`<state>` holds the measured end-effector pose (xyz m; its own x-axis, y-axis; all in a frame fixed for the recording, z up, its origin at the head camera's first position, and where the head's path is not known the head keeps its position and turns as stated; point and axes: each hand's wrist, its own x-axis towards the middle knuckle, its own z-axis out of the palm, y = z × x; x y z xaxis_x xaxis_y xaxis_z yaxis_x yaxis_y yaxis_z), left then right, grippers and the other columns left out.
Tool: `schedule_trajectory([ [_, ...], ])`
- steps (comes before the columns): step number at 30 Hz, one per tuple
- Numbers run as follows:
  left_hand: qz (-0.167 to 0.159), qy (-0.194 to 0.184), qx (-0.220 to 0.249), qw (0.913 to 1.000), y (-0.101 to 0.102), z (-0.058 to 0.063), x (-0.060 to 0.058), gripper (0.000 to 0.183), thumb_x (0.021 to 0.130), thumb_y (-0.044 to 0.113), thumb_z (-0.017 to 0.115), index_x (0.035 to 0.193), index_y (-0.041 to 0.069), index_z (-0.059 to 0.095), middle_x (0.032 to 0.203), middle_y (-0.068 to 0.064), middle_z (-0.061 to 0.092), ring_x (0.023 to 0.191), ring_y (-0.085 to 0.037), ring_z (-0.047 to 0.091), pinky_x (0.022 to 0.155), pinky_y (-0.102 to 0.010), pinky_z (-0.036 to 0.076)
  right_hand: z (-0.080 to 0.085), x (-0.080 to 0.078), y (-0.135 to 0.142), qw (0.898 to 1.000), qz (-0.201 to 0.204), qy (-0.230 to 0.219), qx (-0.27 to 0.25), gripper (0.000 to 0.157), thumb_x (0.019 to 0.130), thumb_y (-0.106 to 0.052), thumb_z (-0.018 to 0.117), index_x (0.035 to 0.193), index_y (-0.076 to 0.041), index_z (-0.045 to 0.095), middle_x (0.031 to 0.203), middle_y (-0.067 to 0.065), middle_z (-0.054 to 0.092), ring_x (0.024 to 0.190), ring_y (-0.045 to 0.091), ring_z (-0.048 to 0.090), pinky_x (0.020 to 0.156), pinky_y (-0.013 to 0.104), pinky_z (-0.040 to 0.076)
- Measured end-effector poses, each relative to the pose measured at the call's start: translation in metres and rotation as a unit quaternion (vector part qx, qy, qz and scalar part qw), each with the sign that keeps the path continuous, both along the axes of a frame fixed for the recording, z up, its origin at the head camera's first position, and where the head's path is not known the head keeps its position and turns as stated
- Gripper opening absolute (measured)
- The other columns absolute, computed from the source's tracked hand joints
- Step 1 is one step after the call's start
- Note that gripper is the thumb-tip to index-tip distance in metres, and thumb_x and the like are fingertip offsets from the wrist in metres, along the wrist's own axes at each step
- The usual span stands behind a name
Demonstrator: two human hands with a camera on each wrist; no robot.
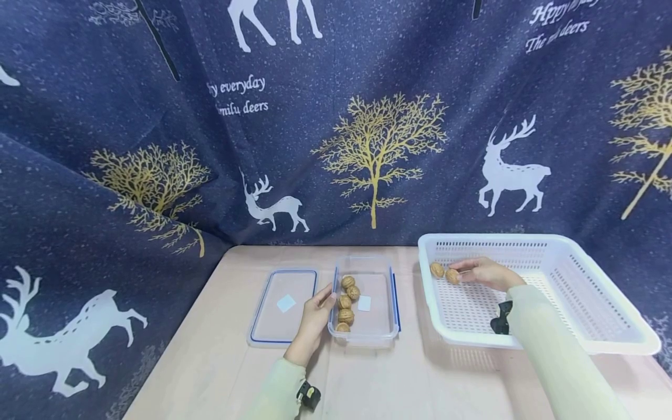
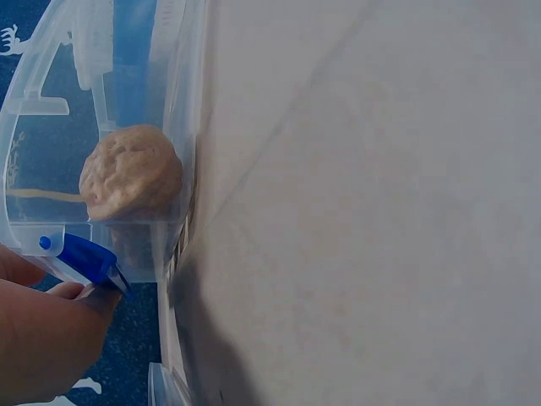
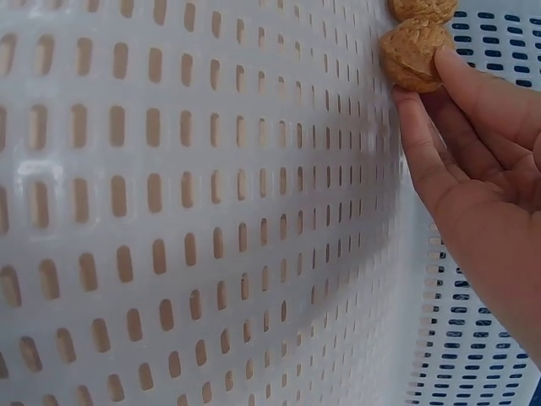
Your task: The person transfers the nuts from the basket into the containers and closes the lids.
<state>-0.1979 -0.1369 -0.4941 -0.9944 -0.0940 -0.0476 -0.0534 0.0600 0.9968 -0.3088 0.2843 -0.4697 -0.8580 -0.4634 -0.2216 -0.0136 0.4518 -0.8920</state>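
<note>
Inside the white basket [image 1: 530, 344], my right hand [image 1: 485, 273] pinches a walnut [image 3: 414, 57] between thumb and fingertips. Right beside it lies another walnut [image 1: 437, 269], near the basket's left wall. My left hand [image 1: 317, 318] grips the left side wall of a clear plastic food container [image 1: 375, 335], by its blue clip [image 2: 84, 258]. Several walnuts [image 1: 345, 301] sit in a row along that container's left side. One walnut [image 2: 131, 173] shows through the clear wall in the left wrist view.
Left of the container, a clear lid with a blue seal [image 1: 283, 335] lies flat on the pale tabletop [image 1: 210, 361]. A dark blue cloth [image 1: 336, 146] printed with deer and trees hangs behind the table. The basket's raised perforated walls surround my right hand.
</note>
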Motion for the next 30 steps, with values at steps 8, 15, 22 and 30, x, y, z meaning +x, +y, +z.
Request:
schedule_trajectory([
  [8,-0.003,0.003,0.003,1.0,0.0,0.003,0.001,0.042,0.099,0.012,0.053,0.138,-0.002,0.047,0.145,-0.024,0.041,0.133,-0.043,0.038,0.11,-0.05,0.034,0.004,0.002,0.004,1.0,0.004,0.008,-0.016,0.05,0.094,-0.008,0.057,0.135,0.015,0.041,0.135,0.032,0.048,0.123,0.037,0.051,0.109,0.057,0.034],
  [15,-0.011,0.002,-0.003,0.9999,0.004,0.032,0.016,0.041,0.098,0.005,0.05,0.137,-0.009,0.044,0.143,-0.029,0.04,0.132,-0.046,0.037,0.109,-0.051,0.035,0.009,0.002,0.004,0.999,-0.025,-0.01,-0.036,0.053,0.096,-0.012,0.056,0.139,0.014,0.037,0.139,0.031,0.044,0.129,0.042,0.043,0.111,0.056,0.031],
  [22,-0.014,0.008,-0.003,0.9999,0.005,0.036,0.02,0.041,0.098,0.006,0.05,0.137,-0.009,0.044,0.142,-0.03,0.04,0.131,-0.047,0.038,0.109,-0.051,0.035,0.014,0.003,0.008,0.998,-0.031,-0.011,-0.058,0.057,0.096,-0.013,0.056,0.142,0.012,0.033,0.144,0.032,0.038,0.123,0.025,0.052,0.113,0.058,0.025],
  [30,-0.012,0.01,0.002,0.9999,0.002,0.019,0.009,0.041,0.098,0.006,0.051,0.136,-0.008,0.045,0.141,-0.029,0.042,0.131,-0.046,0.039,0.109,-0.053,0.034,0.023,0.003,0.008,0.997,-0.04,-0.006,-0.068,0.06,0.097,-0.017,0.057,0.144,0.009,0.032,0.146,0.029,0.037,0.112,0.003,0.054,0.115,0.054,0.023],
])
